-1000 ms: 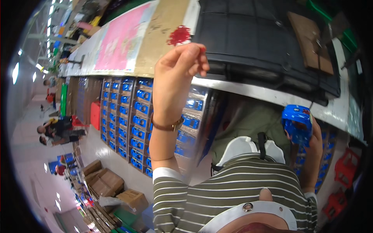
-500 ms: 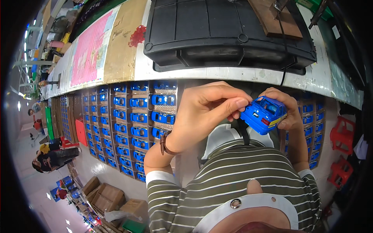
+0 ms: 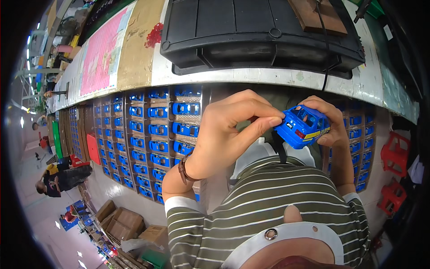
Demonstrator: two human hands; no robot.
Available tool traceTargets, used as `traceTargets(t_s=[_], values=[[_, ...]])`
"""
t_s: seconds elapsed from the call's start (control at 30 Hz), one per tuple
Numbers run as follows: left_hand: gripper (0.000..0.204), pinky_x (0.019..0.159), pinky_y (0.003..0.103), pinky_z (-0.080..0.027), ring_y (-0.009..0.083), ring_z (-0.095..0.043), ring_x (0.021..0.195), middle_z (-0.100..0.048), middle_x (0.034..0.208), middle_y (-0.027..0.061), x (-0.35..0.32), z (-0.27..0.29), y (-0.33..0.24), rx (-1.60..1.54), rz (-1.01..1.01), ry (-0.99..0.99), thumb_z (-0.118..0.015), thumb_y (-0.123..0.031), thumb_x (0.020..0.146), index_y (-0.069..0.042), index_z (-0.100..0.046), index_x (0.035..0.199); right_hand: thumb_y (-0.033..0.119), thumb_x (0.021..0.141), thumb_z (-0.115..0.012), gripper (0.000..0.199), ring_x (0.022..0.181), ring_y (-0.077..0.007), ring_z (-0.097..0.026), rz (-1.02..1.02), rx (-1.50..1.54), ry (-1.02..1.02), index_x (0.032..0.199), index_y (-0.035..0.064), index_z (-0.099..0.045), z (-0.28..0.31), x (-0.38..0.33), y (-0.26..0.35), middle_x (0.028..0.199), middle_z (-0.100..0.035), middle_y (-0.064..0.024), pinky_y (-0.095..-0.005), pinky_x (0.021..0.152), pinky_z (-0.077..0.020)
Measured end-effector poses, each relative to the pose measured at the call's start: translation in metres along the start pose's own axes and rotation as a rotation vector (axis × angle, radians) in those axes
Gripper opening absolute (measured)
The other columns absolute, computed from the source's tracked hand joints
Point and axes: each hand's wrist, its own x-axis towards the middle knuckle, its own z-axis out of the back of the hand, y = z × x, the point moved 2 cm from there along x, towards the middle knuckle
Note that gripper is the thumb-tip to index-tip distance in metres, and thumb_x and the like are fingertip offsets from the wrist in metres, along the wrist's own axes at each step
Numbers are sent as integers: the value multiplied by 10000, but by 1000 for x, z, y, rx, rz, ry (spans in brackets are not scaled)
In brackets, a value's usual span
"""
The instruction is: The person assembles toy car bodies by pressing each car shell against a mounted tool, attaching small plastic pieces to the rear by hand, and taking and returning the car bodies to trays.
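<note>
A blue toy car body with a yellow side stripe and red tail lights is tilted in front of my torso. My right hand wraps round it from the right, fingers over the top and thumb along the lower side. My left hand pinches thumb and forefinger together right at the car's left edge. Whatever lies between those fingertips is hidden or too small to make out. Through the car's window openings, part of a right-hand finger shows.
Trays of blue car bodies stand to my left, with more car bodies to my right. On the white workbench ahead sits an upturned black crate, bearing a brown board. Red stools are at far right.
The car has turned slightly and shifted a little up and left, together with both hands. My left fingertips stay against its edge.
</note>
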Motion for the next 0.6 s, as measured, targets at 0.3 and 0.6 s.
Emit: traceTargets(t_s=[0.3, 0.6], values=[[94, 629, 229, -471, 136, -592, 706, -630, 803, 94, -2, -7, 8, -63, 63, -8, -675, -9, 753, 39, -668, 835, 400, 596, -696, 738, 987, -262, -591, 6, 8, 25, 1149, -62, -538, -2, -2, -3, 1095, -574, -191, -324, 843, -454], [135, 716, 224, -447, 99, -541, 797, -570, 853, 44, -1, -21, 27, -684, 457, 217, -648, -101, 819, -9, -606, 909, 428, 600, -719, 737, 945, -235, -603, 31, 94, -15, 1131, -55, -550, -4, -13, -17, 1052, -593, -173, -315, 818, -462]])
